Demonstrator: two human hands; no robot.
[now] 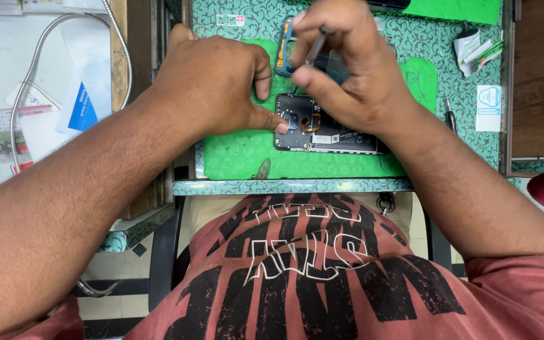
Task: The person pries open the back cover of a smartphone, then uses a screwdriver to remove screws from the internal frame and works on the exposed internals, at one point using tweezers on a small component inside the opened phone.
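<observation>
The right hand (347,69) had its fingers clenched on a thin metal tool (317,45) above the opened phone (322,126) on the green mat (240,157), the left hand's (212,85) fingers pressing the phone, which probably needed firm bracing; the tool's tip stayed hidden.

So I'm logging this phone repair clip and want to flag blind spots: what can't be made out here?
Head view only:
- Tip of the thin tool: hidden behind the right hand, so its contact point is unclear.
- Right part of the opened phone: covered by the right hand and wrist.
- Phone frame behind: mostly hidden by both hands.
- Left hand fingertips on the phone: partly hidden.
- Small tool on the patterned mat: too small to identify.
</observation>
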